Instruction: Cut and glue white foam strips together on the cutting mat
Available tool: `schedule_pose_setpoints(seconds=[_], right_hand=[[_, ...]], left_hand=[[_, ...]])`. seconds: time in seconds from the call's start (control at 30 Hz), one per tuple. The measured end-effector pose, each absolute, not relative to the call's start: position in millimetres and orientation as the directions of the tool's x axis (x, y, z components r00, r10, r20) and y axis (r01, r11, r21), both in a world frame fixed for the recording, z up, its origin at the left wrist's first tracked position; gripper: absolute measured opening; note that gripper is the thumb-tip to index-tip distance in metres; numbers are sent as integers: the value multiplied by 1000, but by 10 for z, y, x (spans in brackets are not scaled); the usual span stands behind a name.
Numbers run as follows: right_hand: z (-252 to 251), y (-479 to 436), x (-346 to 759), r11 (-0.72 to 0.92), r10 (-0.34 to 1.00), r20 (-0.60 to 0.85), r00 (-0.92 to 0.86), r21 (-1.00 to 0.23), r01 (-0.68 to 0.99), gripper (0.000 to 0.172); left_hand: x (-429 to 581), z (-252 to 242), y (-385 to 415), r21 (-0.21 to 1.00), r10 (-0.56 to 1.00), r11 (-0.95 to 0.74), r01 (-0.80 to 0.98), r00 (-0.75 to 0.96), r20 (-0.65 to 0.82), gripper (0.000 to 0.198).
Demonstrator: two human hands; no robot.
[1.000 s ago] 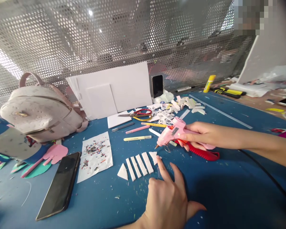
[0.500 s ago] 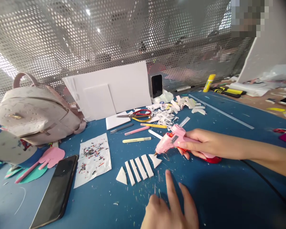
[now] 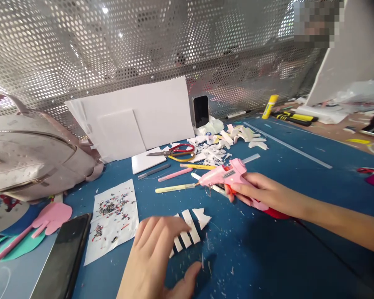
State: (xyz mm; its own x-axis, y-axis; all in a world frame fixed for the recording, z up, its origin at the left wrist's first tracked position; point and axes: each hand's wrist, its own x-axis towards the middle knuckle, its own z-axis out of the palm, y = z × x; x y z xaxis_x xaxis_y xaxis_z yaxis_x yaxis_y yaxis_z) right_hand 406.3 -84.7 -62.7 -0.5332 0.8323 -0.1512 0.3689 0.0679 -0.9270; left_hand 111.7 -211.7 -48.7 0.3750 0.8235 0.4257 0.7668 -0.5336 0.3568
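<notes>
My right hand [image 3: 252, 191] is wrapped round a pink hot glue gun [image 3: 224, 176], its nozzle pointing left above the pens. My left hand [image 3: 162, 253] hovers over the row of white foam strips [image 3: 191, 227], thumb and fingers apart with nothing between them. It hides the left end of the row. At the right end lies a notched white tail-shaped piece [image 3: 202, 218], apart from the nearest strip.
A paper [image 3: 115, 220] with colourful bits and a dark phone [image 3: 64, 257] lie left, near a backpack [image 3: 50, 145]. Scissors [image 3: 174, 153], pens and white scraps [image 3: 218, 145] are behind. White boards [image 3: 162, 112] lean against the perforated screen.
My left hand has moved left over the strips, its fingers now curved. My right hand has lifted the glue gun up and away from the tail-shaped piece. The view has shifted slightly.
</notes>
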Motion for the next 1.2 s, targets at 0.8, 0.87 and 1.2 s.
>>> schedule_pose_setpoints(seconds=[0.8,0.87,1.2], right_hand=[[-794,-847,4150,101,859,-57,-508,-955,279,49],[-801,-846,4150,102,862,-54,-505,-956,276,49],[-771,-850,4126,93,872,-60,-486,-954,285,50]], left_hand=[[1441,-791,-1686,287,884,-465,837,425,193,71],[1442,-809,-1690,291,878,-476,830,434,200,69],[1320,-620,-1954,305,679,-705,640,484,552,26]])
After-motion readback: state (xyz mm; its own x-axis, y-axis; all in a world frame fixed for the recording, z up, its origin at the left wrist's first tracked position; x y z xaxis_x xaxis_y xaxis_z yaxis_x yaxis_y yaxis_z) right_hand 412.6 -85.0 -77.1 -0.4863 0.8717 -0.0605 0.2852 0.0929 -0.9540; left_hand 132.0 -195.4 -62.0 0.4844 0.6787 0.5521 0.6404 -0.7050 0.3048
